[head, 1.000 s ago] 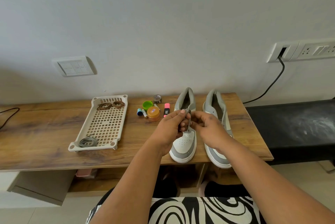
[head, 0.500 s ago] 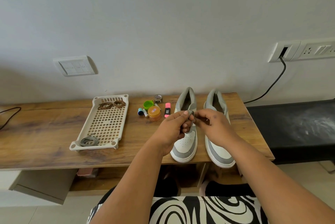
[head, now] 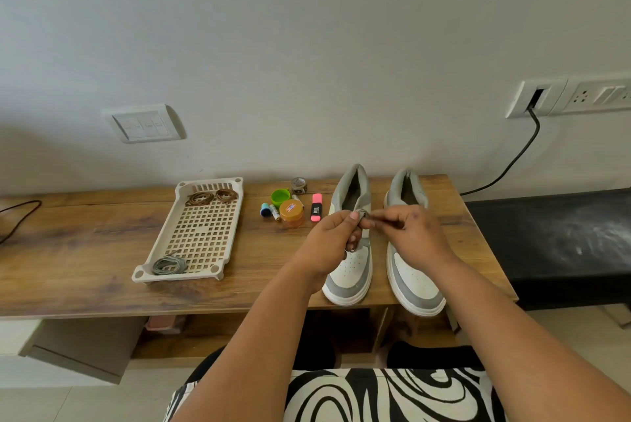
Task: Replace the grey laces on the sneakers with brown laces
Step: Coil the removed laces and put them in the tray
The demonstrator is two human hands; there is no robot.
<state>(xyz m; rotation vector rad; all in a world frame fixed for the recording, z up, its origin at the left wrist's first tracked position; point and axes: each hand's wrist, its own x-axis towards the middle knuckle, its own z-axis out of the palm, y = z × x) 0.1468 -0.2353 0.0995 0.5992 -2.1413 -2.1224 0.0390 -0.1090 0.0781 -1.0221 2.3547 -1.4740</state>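
Since earlier, right hand (head: 408, 230) shifted rightward, winding grey lace (head: 362, 215); left hand (head: 333, 244) pinches the coil; tray (head: 191, 271) lies leftward, nearer it.

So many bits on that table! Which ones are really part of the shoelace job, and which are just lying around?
Part of the job:
- two sneakers
- grey lace held between left hand and right hand
- coiled grey lace in the tray
- brown laces at the tray's far end

Just lying about:
- green cap
- orange jar
- pink highlighter
- tape roll
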